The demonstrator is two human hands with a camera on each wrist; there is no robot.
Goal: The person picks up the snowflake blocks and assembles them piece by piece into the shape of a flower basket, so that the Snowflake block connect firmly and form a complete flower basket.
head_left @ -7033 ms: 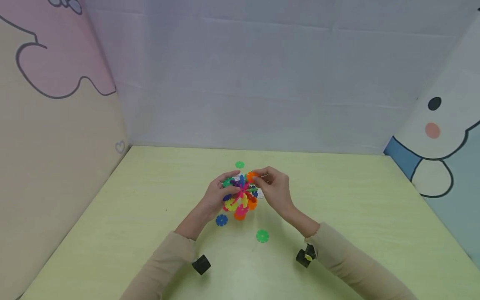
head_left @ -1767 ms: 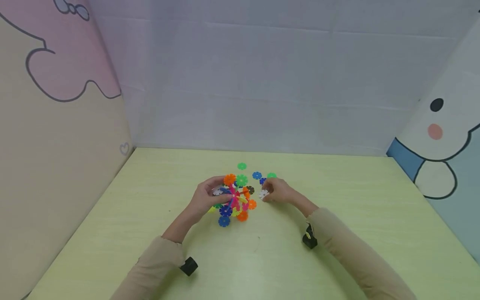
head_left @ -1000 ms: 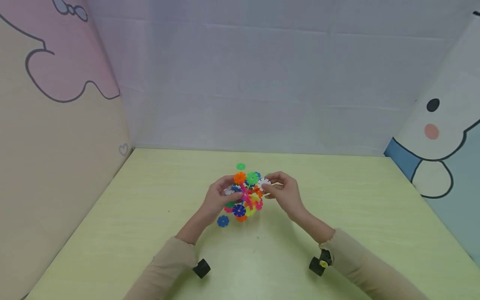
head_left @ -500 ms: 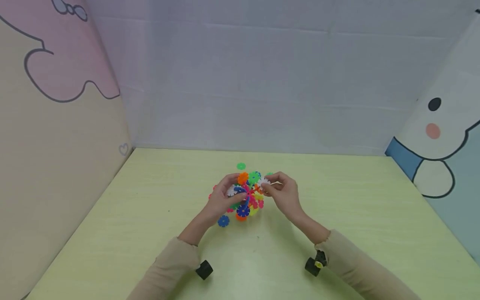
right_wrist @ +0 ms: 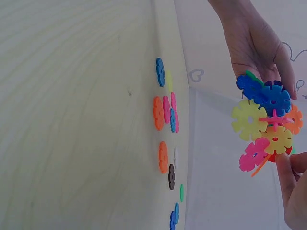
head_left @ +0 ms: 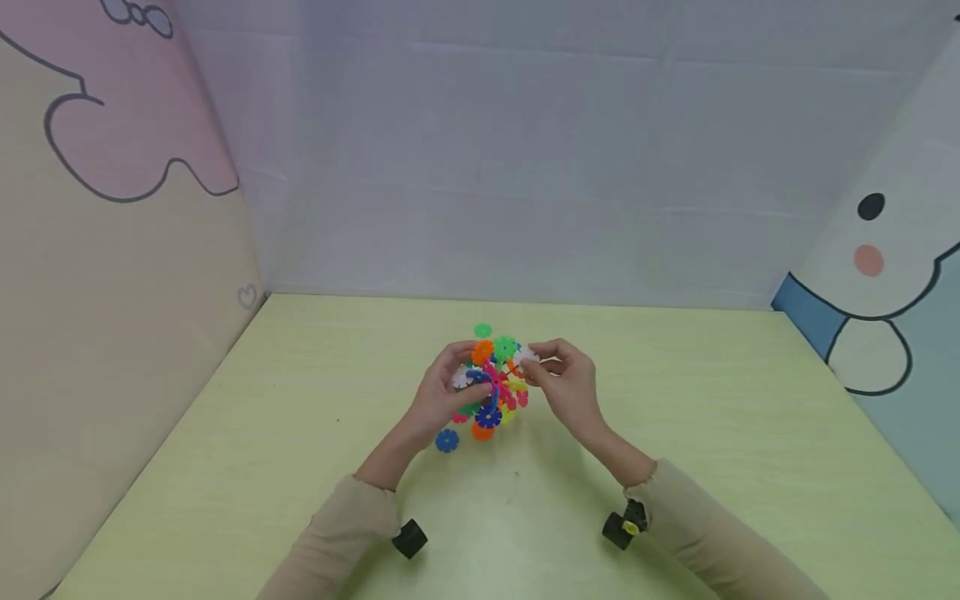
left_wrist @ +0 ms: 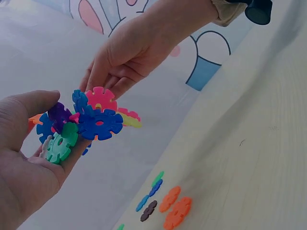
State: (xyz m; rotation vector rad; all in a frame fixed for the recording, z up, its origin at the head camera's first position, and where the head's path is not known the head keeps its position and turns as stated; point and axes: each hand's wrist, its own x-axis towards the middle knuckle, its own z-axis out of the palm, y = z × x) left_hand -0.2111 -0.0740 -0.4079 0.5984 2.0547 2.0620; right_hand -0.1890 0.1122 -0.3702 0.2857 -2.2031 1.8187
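Observation:
My left hand (head_left: pixel 438 396) holds a ball-like cluster of slotted snowflake discs (head_left: pixel 497 385) above the table, thumb on its near side. The cluster mixes blue, green, orange, yellow and pink discs around a pink centre. At its upper right, my right hand (head_left: pixel 572 382) pinches a white snowflake disc (head_left: pixel 527 356) against it; whether the slots are engaged cannot be told. From the left wrist view, a blue disc (left_wrist: pixel 100 124) faces the camera and the right fingers are partly hidden behind the cluster. The right wrist view shows its yellow disc (right_wrist: pixel 249 120), while the white one is hidden.
Loose discs lie on the pale table (head_left: pixel 675 417) under and around the hands: a blue disc (head_left: pixel 447 440), a green disc (head_left: pixel 482 331) farther back, a brown disc (right_wrist: pixel 171 177) and orange discs (left_wrist: pixel 177 214), among several others. Printed cloth walls (head_left: pixel 480 167) enclose the table's back and sides.
Earlier my right hand held an orange disc at the cluster. Later it took a white disc near the table and raised it to the cluster. The front green disc has left the table.

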